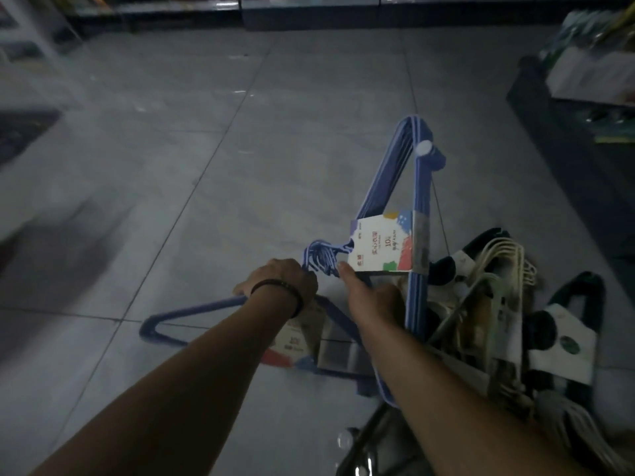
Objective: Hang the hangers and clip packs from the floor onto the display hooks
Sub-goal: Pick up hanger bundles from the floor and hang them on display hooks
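- The floor (213,159) is large pale grey tiles with thin dark grout lines, glossy enough to carry faint reflections; the light is dim and bluish.
- Along the far edge runs the dark base of a shelf (309,15), its goods too blurred to tell.
- At the right, a low dark stand (563,132) holds a pale box (591,77) and some green and yellow goods.
- A blue hanger pack (417,201) with a white card label (381,245) is held tilted up off the tiles, its hooks (321,257) pointing toward the hands.
- The left hand (278,280), a dark band (280,290) at its wrist, is curled over the hooks; its fingertips are hidden, so I cannot tell how tight the grip is.
- The right hand (374,297) lies against the pack under the label, thumb stretched up to the card's lower corner; the other fingers are out of sight.
- A second blue pack (192,310) lies flat on the tiles beneath the forearms.
- To the right a heap of cream hangers (498,280) and dark hangers (577,304) rests on the floor.
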The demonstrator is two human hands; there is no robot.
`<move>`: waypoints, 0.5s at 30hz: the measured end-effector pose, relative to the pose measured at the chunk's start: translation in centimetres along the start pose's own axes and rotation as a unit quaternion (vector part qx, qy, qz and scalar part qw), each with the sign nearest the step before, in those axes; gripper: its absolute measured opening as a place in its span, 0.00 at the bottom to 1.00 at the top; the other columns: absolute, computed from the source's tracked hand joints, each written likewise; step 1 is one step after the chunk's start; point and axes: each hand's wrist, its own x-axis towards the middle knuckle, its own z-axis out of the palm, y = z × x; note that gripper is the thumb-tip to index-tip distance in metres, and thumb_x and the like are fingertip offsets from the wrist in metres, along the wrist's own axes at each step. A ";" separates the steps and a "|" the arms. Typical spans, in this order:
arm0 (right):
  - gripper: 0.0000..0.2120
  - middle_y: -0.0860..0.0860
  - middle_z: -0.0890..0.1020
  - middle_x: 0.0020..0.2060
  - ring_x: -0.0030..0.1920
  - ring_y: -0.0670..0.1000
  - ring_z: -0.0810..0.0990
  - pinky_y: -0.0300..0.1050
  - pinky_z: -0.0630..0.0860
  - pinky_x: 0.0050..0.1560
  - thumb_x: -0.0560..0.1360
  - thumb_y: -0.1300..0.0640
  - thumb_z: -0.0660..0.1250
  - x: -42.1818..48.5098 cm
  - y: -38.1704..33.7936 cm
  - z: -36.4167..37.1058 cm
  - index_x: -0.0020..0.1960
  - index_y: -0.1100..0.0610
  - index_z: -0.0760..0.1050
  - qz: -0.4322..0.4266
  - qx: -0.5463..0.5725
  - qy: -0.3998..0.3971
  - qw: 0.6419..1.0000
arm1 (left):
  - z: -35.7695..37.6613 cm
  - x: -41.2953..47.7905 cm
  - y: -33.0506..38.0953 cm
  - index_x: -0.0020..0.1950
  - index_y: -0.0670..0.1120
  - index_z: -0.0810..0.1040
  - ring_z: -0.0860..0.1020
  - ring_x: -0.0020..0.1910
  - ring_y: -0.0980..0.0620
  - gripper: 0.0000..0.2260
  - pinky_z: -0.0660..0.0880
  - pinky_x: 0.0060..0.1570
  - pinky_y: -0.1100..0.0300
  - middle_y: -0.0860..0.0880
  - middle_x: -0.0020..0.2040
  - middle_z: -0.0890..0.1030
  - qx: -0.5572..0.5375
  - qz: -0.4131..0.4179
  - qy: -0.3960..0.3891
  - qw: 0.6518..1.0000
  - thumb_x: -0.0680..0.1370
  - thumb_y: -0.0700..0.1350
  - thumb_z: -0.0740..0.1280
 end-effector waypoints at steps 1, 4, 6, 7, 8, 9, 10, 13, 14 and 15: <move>0.41 0.56 0.78 0.71 0.71 0.61 0.77 0.48 0.74 0.63 0.72 0.36 0.77 -0.4 0.0 0.6 0.75 0.60 0.72 0.000 0.017 0.002 1.000 | -0.1 -0.2 0.2 0.64 0.48 0.81 0.79 0.60 0.36 0.22 0.69 0.63 0.33 0.41 0.63 0.81 -0.024 -0.012 0.003 1.000 0.80 0.59 0.58; 0.32 0.55 0.82 0.67 0.67 0.58 0.81 0.42 0.74 0.53 0.75 0.44 0.77 -1.9 -0.1 1.9 0.71 0.62 0.77 -0.017 0.072 0.019 0.997 | -0.2 -0.9 0.4 0.63 0.49 0.81 0.80 0.59 0.38 0.19 0.69 0.62 0.34 0.43 0.62 0.82 -0.043 -0.021 0.029 0.998 0.82 0.57 0.58; 0.34 0.54 0.81 0.69 0.70 0.58 0.79 0.46 0.76 0.63 0.74 0.47 0.79 -2.5 0.1 2.7 0.74 0.61 0.74 -0.013 0.112 0.017 0.993 | 0.1 -1.5 0.4 0.61 0.50 0.81 0.80 0.58 0.39 0.16 0.69 0.61 0.35 0.44 0.60 0.82 -0.049 -0.026 0.034 0.998 0.82 0.55 0.58; 0.35 0.54 0.80 0.71 0.72 0.58 0.77 0.48 0.75 0.67 0.74 0.48 0.79 -2.8 0.2 2.9 0.75 0.60 0.72 -0.012 0.118 0.013 0.993 | 0.5 -1.5 0.3 0.59 0.50 0.81 0.81 0.56 0.39 0.15 0.71 0.61 0.37 0.44 0.58 0.83 -0.059 -0.024 0.029 0.998 0.82 0.54 0.59; 0.35 0.54 0.79 0.71 0.73 0.58 0.77 0.48 0.73 0.68 0.75 0.47 0.79 -3.2 0.1 2.9 0.76 0.60 0.72 -0.017 0.114 0.010 0.993 | 1.1 -1.3 0.2 0.57 0.50 0.81 0.81 0.54 0.40 0.14 0.72 0.61 0.39 0.44 0.56 0.83 -0.071 -0.019 0.024 0.997 0.82 0.54 0.59; 0.35 0.54 0.79 0.72 0.73 0.58 0.76 0.46 0.72 0.67 0.75 0.47 0.78 -3.4 0.3 2.8 0.76 0.60 0.72 -0.024 0.105 0.005 0.994 | 1.5 -1.1 0.0 0.54 0.49 0.81 0.81 0.52 0.40 0.13 0.75 0.61 0.41 0.44 0.54 0.83 -0.093 -0.007 0.018 0.995 0.82 0.54 0.59; 0.33 0.54 0.79 0.71 0.72 0.58 0.76 0.43 0.71 0.63 0.76 0.46 0.77 -3.3 0.5 2.6 0.75 0.60 0.73 -0.030 0.090 0.003 0.996 | 1.8 -0.6 -0.2 0.53 0.47 0.81 0.82 0.50 0.40 0.14 0.78 0.60 0.43 0.43 0.54 0.84 -0.114 0.014 0.007 0.993 0.82 0.54 0.59; 0.29 0.53 0.80 0.70 0.71 0.56 0.77 0.38 0.68 0.57 0.77 0.46 0.75 -3.6 0.6 2.0 0.73 0.59 0.76 -0.046 0.054 -0.009 0.997 | 2.2 0.1 -0.9 0.58 0.41 0.81 0.82 0.54 0.38 0.18 0.80 0.57 0.50 0.38 0.57 0.84 -0.172 0.072 -0.043 0.982 0.84 0.53 0.59; 0.29 0.53 0.80 0.71 0.72 0.56 0.77 0.38 0.67 0.57 0.78 0.46 0.75 -3.6 0.8 2.1 0.74 0.59 0.76 -0.045 0.055 -0.015 0.997 | 2.3 0.3 -0.9 0.60 0.40 0.81 0.82 0.56 0.38 0.18 0.79 0.56 0.51 0.37 0.58 0.83 -0.196 0.069 -0.051 0.977 0.84 0.52 0.59; 0.29 0.53 0.79 0.72 0.73 0.56 0.76 0.38 0.66 0.58 0.78 0.46 0.74 -3.5 1.0 2.1 0.74 0.58 0.75 -0.041 0.057 -0.018 0.997 | 2.4 0.2 -0.8 0.61 0.40 0.81 0.81 0.57 0.38 0.18 0.77 0.55 0.52 0.37 0.58 0.83 -0.215 0.069 -0.057 0.973 0.84 0.51 0.60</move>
